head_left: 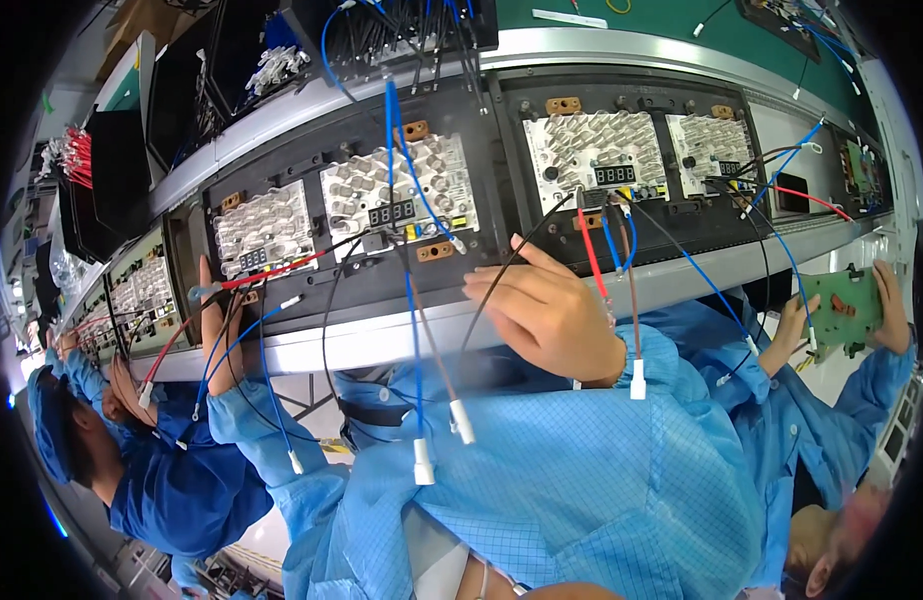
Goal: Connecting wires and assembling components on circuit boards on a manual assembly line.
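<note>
My right hand (557,315) lies with stretched fingers over the metal rail and the near edge of a black fixture (487,150); a black wire crosses in front of its fingers. At the same fixture's left end is my left hand (220,325), one finger stretched up along the side, the thumb apart from it; wires partly cover this hand. A red wire (282,268) ends close to its fingers. Two white circuit boards sit in this fixture, the larger one (447,160) with a dark digit display (392,213). Blue, brown and black wires hang from it, ending in white connectors (424,462).
To the right stands another black fixture (512,120) with similar boards. Behind the line are bins of black wires (402,40) and a green mat (622,50). A co-worker in dark blue (182,490) is at left; another at right holds a green board (842,310).
</note>
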Action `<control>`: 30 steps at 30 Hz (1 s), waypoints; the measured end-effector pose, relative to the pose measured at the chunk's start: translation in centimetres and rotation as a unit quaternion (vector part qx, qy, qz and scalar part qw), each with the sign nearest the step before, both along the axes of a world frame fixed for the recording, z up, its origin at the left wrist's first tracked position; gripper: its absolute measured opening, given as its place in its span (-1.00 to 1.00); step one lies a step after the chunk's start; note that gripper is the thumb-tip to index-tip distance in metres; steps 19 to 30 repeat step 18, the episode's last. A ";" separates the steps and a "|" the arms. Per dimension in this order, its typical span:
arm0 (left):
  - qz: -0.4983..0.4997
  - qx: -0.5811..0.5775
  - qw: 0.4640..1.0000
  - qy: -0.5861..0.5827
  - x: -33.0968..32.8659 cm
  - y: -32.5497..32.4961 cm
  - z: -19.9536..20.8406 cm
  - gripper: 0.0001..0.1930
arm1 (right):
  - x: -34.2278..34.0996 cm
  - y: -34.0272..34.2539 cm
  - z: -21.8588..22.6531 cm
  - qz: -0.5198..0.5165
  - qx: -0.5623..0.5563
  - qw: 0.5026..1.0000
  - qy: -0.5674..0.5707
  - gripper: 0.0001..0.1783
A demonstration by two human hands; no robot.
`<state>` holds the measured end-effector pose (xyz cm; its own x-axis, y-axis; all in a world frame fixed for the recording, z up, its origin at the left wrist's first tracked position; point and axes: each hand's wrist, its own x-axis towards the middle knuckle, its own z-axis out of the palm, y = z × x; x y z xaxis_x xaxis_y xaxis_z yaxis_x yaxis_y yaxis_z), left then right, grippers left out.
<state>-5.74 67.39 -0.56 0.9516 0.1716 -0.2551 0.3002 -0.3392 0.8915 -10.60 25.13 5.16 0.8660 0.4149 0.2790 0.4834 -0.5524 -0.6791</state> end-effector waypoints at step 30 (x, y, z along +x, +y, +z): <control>-0.064 -0.103 0.992 -0.045 -0.7 -2.8 1.7 -0.25 | 0.2 2.0 -1.1 -0.112 -0.111 0.984 -0.083 -0.69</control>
